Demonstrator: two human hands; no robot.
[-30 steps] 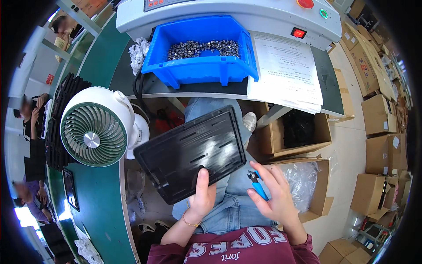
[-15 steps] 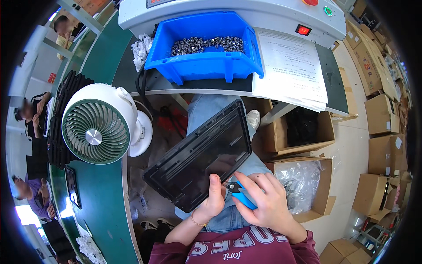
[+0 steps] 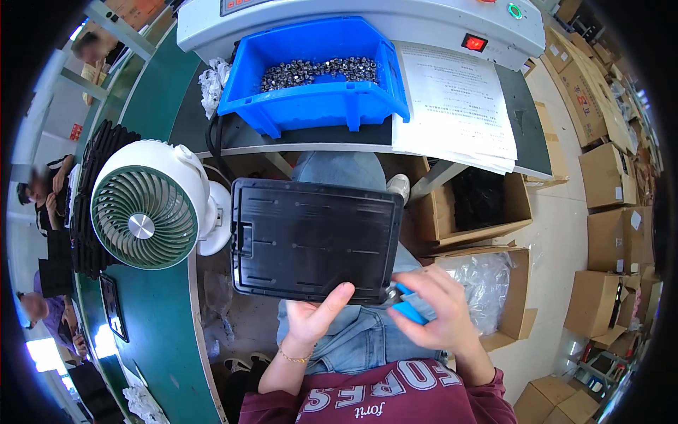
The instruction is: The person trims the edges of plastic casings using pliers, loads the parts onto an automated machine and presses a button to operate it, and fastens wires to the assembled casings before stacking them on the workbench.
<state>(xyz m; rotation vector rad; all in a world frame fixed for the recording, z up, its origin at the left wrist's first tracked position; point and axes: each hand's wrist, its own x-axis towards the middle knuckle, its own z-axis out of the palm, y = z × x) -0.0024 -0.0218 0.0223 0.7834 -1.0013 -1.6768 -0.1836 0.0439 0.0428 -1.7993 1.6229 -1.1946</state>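
Note:
A black rectangular plastic cover (image 3: 314, 237) lies nearly level above my lap, its broad face with thin ridges and slots turned up. My left hand (image 3: 309, 319) grips its near edge, thumb on top and fingers hidden beneath. Small side cutters (image 3: 409, 313) with blue handles are in my right hand (image 3: 445, 307), fingers around the handles. The cutters' metal jaws are at the cover's near right corner; whether they touch it I cannot tell.
A blue bin (image 3: 311, 113) of small metal nuts (image 3: 321, 73) stands ahead, beside printed sheets (image 3: 455, 106) and below a white machine (image 3: 417, 27). A white fan (image 3: 145, 219) sits left on the green table (image 3: 159, 304). Open cardboard boxes (image 3: 526, 283) are at right; people work far left.
The cover has turned from a steep tilt to nearly level, its ridged broad face now up. The cutters have shifted right with my right hand, and my left hand has moved left.

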